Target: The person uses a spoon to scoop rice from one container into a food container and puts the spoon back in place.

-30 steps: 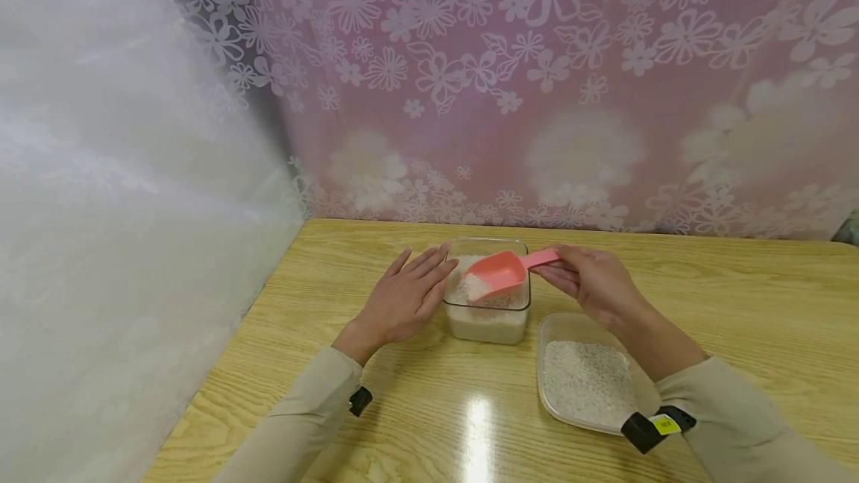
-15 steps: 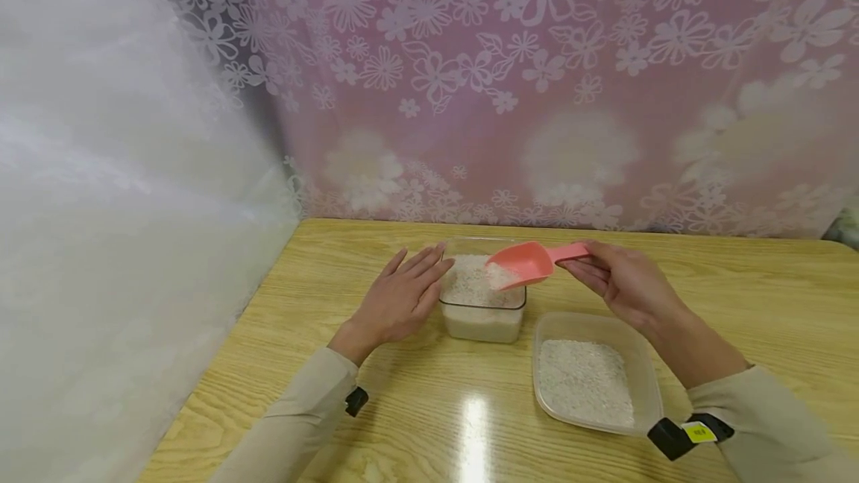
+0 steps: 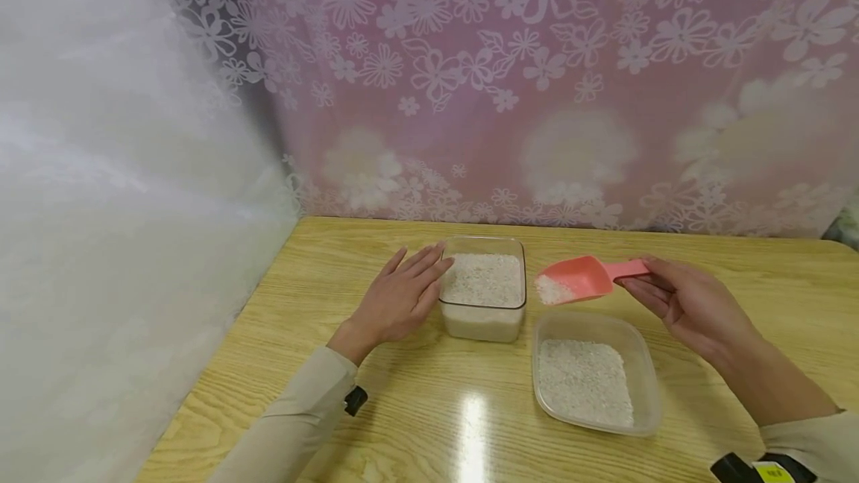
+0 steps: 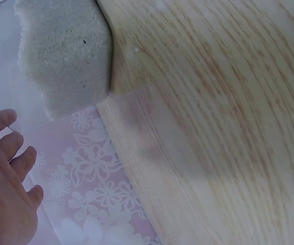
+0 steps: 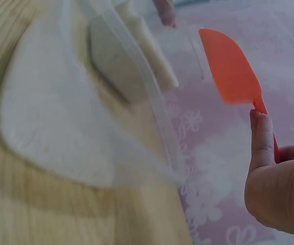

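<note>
My right hand [image 3: 698, 308] pinches the handle of a pink scoop [image 3: 584, 279], which carries a small heap of rice [image 3: 553, 291] at its lip. The scoop hangs over the table, right of a clear square container [image 3: 485, 326] filled partway with rice. My left hand [image 3: 396, 297] rests its straight fingers on that container's left rim. In the left wrist view the fingertips [image 4: 22, 163] show at the clear wall. A shallow translucent tub [image 3: 647, 393] with rice stands nearer me, just below the scoop. From the right wrist view the scoop's underside [image 5: 231, 71] appears orange.
The wood-grain table [image 3: 403, 423] runs back to a pink flowered curtain [image 3: 496, 125]. A whitish sheet [image 3: 121, 229] hangs along the left side. Black straps [image 3: 356, 399] sit on both wrists.
My right hand has carried the scoop rightward from over the clear container to beside it, behind the shallow tub. The left hand has stayed at the container's rim.
</note>
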Action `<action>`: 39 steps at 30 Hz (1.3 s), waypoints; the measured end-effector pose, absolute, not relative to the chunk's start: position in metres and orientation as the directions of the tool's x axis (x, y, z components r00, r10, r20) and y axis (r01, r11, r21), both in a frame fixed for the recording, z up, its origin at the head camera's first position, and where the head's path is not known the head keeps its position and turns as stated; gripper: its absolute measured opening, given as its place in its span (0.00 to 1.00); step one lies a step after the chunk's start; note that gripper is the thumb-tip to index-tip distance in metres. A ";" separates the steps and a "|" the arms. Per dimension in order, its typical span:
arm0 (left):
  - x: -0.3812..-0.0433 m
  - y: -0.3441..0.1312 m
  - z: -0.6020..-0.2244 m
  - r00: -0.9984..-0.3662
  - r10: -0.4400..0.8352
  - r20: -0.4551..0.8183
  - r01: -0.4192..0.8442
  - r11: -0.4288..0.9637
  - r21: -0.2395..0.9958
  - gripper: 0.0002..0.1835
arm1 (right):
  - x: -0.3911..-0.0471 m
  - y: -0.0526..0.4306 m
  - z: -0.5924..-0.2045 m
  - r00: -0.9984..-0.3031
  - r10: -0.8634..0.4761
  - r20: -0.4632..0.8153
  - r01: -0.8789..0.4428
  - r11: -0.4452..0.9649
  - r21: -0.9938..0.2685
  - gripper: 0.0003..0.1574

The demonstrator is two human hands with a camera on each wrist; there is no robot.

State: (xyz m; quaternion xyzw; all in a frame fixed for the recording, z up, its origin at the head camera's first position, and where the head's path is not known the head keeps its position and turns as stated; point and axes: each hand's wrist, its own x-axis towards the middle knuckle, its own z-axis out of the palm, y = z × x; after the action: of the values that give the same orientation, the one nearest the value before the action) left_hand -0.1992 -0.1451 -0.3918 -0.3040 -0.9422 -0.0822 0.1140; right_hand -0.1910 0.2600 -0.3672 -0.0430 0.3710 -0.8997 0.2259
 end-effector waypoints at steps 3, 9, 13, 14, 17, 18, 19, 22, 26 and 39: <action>-0.199 -0.145 -0.391 -0.793 0.551 0.258 0.587 0.806 0.083 0.25 | -0.186 0.274 -0.375 -0.888 -0.448 -0.107 0.395 -0.619 -0.679 0.20; -0.199 -0.144 -0.391 -0.801 0.545 0.248 0.578 0.812 0.083 0.26 | -0.177 0.290 -0.388 -0.884 -0.447 -0.136 0.409 -0.598 -0.689 0.21; -0.199 -0.144 -0.392 -0.800 0.544 0.252 0.579 0.811 0.087 0.26 | -0.174 0.293 -0.394 -0.887 -0.444 -0.128 0.381 -0.544 -0.748 0.21; -0.199 -0.144 -0.392 -0.800 0.544 0.253 0.579 0.811 0.087 0.26 | -0.174 0.293 -0.396 -0.888 -0.443 -0.127 0.373 -0.530 -0.762 0.21; -0.199 -0.144 -0.392 -0.797 0.546 0.256 0.582 0.809 0.086 0.27 | -0.172 0.292 -0.398 -0.892 -0.436 -0.121 0.351 -0.499 -0.792 0.20; -0.199 -0.144 -0.392 -0.796 0.547 0.257 0.583 0.808 0.085 0.27 | -0.172 0.292 -0.399 -0.893 -0.434 -0.117 0.345 -0.495 -0.797 0.20; -0.199 -0.144 -0.393 -0.795 0.548 0.259 0.584 0.808 0.084 0.27 | -0.171 0.291 -0.399 -0.895 -0.432 -0.113 0.339 -0.490 -0.803 0.20; -0.199 -0.144 -0.393 -0.792 0.550 0.264 0.587 0.806 0.081 0.27 | -0.170 0.290 -0.399 -0.899 -0.423 -0.112 0.325 -0.476 -0.817 0.20; -0.199 -0.144 -0.394 -0.791 0.550 0.268 0.588 0.805 0.082 0.27 | -0.167 0.286 -0.397 -0.908 -0.398 -0.130 0.313 -0.441 -0.841 0.18; -0.199 -0.143 -0.393 -0.793 0.551 0.261 0.587 0.805 0.085 0.28 | -0.161 0.273 -0.389 -0.947 -0.292 -0.131 0.231 -0.343 -0.911 0.12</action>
State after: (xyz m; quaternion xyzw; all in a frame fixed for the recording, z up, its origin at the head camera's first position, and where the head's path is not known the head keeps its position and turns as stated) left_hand -0.1990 -0.1434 -0.3932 -0.3014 -0.9434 -0.0807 0.1123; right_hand -0.1613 0.2727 -0.3888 -0.0274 0.5506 -0.8189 0.1597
